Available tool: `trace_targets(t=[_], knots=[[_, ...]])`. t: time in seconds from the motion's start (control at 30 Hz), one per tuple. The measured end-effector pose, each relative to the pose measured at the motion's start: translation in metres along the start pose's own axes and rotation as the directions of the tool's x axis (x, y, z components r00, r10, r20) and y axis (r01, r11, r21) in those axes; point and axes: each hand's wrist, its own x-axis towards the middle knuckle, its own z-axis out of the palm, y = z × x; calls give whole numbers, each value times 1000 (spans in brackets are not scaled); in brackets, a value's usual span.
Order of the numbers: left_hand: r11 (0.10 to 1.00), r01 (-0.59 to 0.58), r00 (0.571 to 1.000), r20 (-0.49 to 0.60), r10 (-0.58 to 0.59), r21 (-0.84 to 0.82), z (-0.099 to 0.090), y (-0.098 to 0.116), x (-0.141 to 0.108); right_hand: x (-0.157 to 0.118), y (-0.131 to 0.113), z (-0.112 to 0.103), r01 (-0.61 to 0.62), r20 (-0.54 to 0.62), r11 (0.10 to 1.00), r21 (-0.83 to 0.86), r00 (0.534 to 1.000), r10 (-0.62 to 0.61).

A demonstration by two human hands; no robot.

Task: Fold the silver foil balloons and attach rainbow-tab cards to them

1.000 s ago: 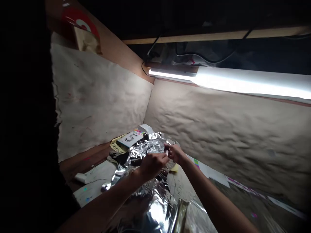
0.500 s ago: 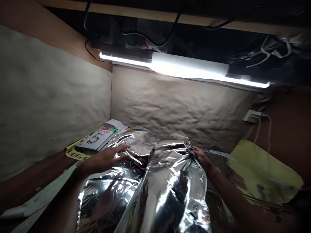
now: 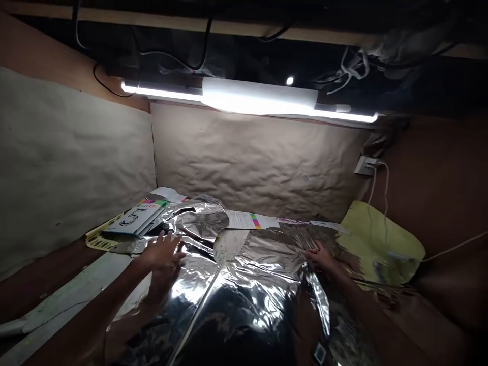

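The back wall (image 3: 247,157) is covered with creased, pale paper across the middle of the frame. The left wall (image 3: 57,63) is papered likewise, with a brown strip left bare above. Light is given by 1 lamp (image 3: 163,93), mounted across the upper middle, its centre covered by a white sheet (image 3: 259,95). The top is crossed by 1 beam (image 3: 152,20). At right, 2 white cords (image 3: 386,198) are plugged into a socket (image 3: 362,165).
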Motion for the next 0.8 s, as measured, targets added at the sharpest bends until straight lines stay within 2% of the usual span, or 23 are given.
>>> trace_targets(t=[0.07,0.1,0.17,0.2,0.23,0.33,0.43,0.57,0.67,0.8], knots=[[985,-155,987,22,157,-75,-4,28,-24,9,2,3,25,-15,998,-66,1000,-26],[950,-267,960,41,276,-161,-4,44,-39,14,2,6,39,-18,995,-92,999,-41],[855,-425,872,121,475,-297,-1,76,-68,23,-1,12,67,-13,988,-138,997,-70],[832,-464,843,138,521,-304,2,91,-81,27,-2,14,88,-2,983,-162,996,-90],[830,-479,832,152,533,-285,6,105,-91,30,-4,17,114,11,975,-190,993,-114],[871,-445,860,170,480,-208,17,133,-107,40,-7,19,204,59,935,-292,979,-195],[871,-434,862,175,475,-230,26,139,-106,54,-8,18,273,99,884,-380,962,-254],[820,-466,844,111,524,-332,40,124,-103,76,-7,14,349,185,827,-441,937,-297],[796,-434,871,31,491,-423,46,113,-108,87,-2,7,385,217,791,-475,923,-319],[808,-466,857,42,513,-360,51,105,-112,91,8,-3,399,227,752,-526,917,-328]])
